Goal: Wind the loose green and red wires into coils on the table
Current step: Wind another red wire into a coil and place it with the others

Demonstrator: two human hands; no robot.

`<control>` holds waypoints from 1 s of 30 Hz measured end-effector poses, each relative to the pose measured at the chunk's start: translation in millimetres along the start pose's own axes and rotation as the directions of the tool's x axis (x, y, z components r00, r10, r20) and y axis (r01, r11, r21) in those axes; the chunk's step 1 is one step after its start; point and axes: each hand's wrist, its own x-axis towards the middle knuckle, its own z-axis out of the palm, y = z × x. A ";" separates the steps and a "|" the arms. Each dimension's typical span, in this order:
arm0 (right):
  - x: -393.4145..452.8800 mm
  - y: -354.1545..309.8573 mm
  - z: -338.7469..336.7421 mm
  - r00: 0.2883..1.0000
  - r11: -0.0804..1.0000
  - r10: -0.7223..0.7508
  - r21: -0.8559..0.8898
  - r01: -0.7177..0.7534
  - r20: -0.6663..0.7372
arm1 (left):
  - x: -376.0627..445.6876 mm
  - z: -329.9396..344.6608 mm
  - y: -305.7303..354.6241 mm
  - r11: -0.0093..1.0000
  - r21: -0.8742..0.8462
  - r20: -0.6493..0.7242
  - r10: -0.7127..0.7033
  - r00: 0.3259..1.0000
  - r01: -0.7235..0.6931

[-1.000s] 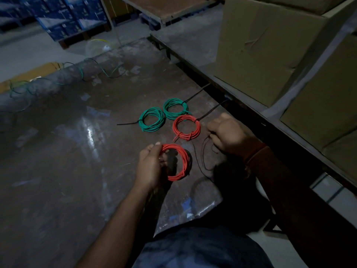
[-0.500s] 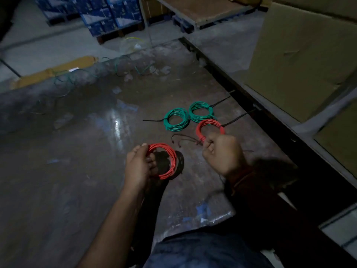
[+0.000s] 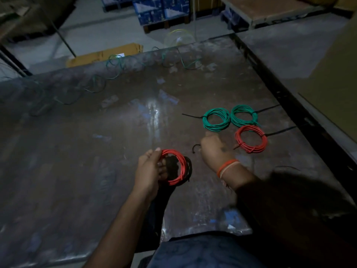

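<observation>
My left hand grips a red wire coil, holding it just above the dark table. My right hand is to its right, fingers curled round a thin black tie whose end sticks out to the left. Beyond it lie two green coils and a second red coil, each bound with a black tie. A loose green wire snakes in loops along the table's far edge.
A cardboard box stands on the ledge at the right. Blue cartons and a flat brown box sit on the floor beyond the table. Another black tie lies by my right forearm.
My right hand has moved from the table's right edge toward the middle, carrying a black tie. The left hand still holds the red coil. The camera has tilted up and left.
</observation>
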 end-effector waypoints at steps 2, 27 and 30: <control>2.1 -3.4 0.7 1.000 1.000 0.011 -0.026 -0.011 0.025 | -2.9 1.0 4.1 1.000 -0.010 0.027 0.003 1.000 -0.003; 9.7 29.1 -12.2 0.948 0.182 0.312 0.983 0.003 -0.061 | -44.9 34.1 17.1 0.997 0.022 0.182 0.063 0.981 -0.069; 5.3 25.5 -15.8 0.983 0.121 0.186 0.992 -0.031 0.008 | -46.7 32.7 18.8 0.996 0.041 0.164 0.071 0.984 -0.079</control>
